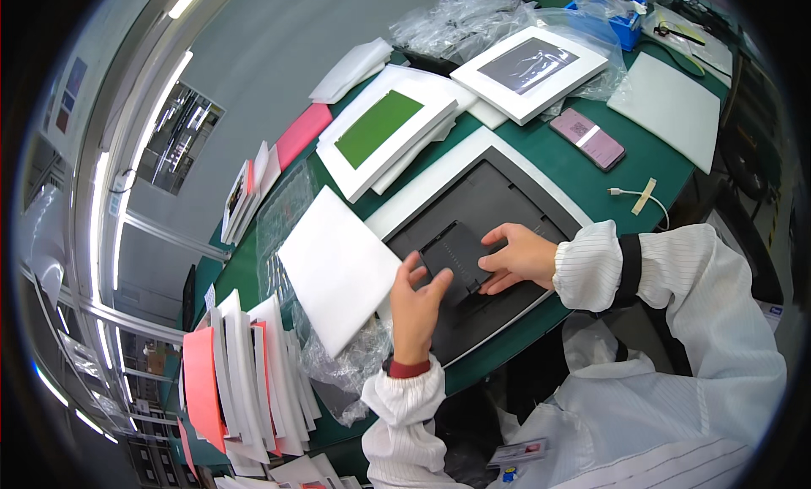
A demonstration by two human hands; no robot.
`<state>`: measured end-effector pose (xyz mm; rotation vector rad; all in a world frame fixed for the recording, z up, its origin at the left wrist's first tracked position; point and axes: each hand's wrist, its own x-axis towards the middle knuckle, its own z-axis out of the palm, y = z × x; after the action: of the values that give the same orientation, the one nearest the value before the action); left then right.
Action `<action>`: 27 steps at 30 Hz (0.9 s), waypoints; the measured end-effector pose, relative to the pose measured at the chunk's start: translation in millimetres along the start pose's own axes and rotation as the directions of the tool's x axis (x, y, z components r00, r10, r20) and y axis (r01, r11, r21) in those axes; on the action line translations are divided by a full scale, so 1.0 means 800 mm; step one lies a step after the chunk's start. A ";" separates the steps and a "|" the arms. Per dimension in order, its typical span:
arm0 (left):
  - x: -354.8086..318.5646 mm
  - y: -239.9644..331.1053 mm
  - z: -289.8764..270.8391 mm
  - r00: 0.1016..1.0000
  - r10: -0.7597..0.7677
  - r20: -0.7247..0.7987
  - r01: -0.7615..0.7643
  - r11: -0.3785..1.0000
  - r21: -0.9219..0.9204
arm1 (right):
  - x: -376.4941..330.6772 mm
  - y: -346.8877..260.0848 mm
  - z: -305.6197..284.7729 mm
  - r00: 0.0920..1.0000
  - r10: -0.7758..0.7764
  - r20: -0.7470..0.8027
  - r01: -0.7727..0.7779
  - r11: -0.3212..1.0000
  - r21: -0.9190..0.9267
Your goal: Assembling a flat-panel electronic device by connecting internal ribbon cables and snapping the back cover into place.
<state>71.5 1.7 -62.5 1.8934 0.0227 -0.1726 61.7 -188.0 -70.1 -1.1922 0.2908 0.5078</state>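
A small black plastic cover [456, 251] with a row of slots is tilted above a large black panel [532, 206]. My left hand [414, 313] holds its lower left side, thumb at the near edge and fingers at the left. At the right edge my right hand [525, 259] grips it, thumb over the top face and fingers spread around the side. What the fingertips do underneath is hidden. The panel lies on a white foam sheet [473, 151]. A plain white foam sheet [338, 265] lies just left of the panel, over crumpled clear plastic film [359, 362].
White boards with a green [380, 127] and a grey [528, 64] rectangle lie beyond the panel. A phone [589, 138] and a taped white cable [646, 195] are at right. Stacked foam and pink sheets [245, 375] stand at left. Plastic bags [465, 20] and a blue bin [623, 24] sit at back.
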 end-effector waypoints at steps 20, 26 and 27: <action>-0.020 -0.016 -0.003 0.928 0.342 0.145 -0.371 0.832 0.413 | 0.016 -0.009 -0.008 0.989 0.070 0.128 -0.014 0.917 -0.399; -0.013 -0.024 0.006 0.859 0.459 0.227 -0.484 0.585 0.651 | 0.021 0.001 -0.023 0.800 -0.402 0.445 0.429 -0.137 -0.893; -0.012 -0.026 0.004 0.865 0.441 0.242 -0.481 0.587 0.651 | 0.027 0.002 -0.023 0.826 -0.360 0.435 0.419 -0.125 -0.899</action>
<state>59.7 5.9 -82.2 2.5784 -0.6712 0.1619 80.6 -200.2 -87.9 -2.6213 -0.7038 0.0805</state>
